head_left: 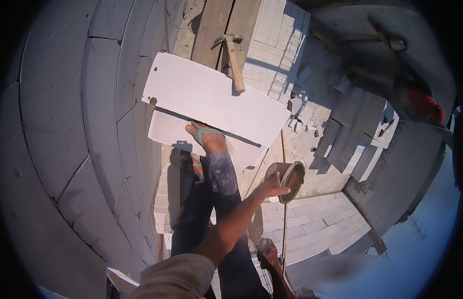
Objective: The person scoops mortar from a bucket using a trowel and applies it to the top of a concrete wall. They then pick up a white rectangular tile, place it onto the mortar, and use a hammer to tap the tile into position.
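My left hand (274, 186) comes across my legs from a beige sleeve and grips a brown round bucket (295, 180) by its side near the rim. The bucket is tilted, its mouth toward the right. Lower down, my right hand (269, 255) is closed in shadow around something greyish that I cannot make out. A claw hammer (234, 65) with a wooden handle lies beyond, its handle end on a white block (206, 89) and its head over wooden planks (207, 35). My sandalled foot (211, 138) rests on another white slab (167, 130).
A wall of large grey blocks (57, 114) rises close on my left. Stacked white blocks (358, 134) and broken block pieces (302, 112) stand lower at the right. A thin pole (284, 234) runs beside the bucket. Something red (424, 105) shows at far right.
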The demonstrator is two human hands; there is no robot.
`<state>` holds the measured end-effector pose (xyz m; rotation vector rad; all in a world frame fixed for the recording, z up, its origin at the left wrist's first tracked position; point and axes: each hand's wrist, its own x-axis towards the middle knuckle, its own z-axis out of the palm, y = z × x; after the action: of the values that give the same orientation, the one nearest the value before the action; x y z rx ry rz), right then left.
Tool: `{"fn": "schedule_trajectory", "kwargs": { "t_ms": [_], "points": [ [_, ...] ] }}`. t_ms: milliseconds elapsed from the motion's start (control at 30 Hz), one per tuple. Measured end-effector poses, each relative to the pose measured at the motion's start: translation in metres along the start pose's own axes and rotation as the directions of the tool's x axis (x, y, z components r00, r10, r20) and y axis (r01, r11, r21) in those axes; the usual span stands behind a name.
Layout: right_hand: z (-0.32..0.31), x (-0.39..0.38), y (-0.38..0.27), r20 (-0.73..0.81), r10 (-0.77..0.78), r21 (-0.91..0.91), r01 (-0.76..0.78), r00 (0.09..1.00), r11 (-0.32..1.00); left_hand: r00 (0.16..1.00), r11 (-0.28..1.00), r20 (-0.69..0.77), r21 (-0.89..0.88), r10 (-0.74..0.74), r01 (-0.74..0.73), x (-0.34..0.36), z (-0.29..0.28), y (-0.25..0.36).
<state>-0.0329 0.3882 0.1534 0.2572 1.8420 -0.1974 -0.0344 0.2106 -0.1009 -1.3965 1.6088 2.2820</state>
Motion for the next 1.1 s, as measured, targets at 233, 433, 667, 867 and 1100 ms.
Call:
{"fn": "schedule_trajectory", "kwargs": {
  "t_ms": [233, 433, 667, 867, 1100],
  "points": [
    [0.046, 0.023, -0.107, 0.027, -0.188, 0.011, 0.188, 0.982, 0.982, 0.782, 0.936, -0.623, -0.282, -0.011, -0.211, -0.054, -0.227, -0.039],
    [0.094, 0.133, -0.261, 0.041, -0.478, 0.025, 0.478, 0.877, 0.878, 0.478, 0.951, -0.830, -0.308, -0.288, 0.037, -0.106, -0.382, -0.115],
    [0.138, 0.210, -0.351, -0.036, -0.631, -0.036, 0.630, 0.775, 0.775, 0.490, 0.969, -0.836, -0.225, -0.247, 0.104, -0.130, -0.419, -0.174],
    [0.118, 0.254, -0.329, -0.407, -0.570, -0.049, 0.606, 0.714, 0.794, 0.547, 0.966, -0.800, -0.243, -0.249, 0.084, -0.103, -0.477, -0.167],
    [0.135, 0.202, -0.303, 0.060, -0.646, -0.066, 0.649, 0.761, 0.758, 0.520, 0.951, -0.798, -0.292, -0.303, 0.105, -0.105, -0.469, -0.178]
  ]
}}
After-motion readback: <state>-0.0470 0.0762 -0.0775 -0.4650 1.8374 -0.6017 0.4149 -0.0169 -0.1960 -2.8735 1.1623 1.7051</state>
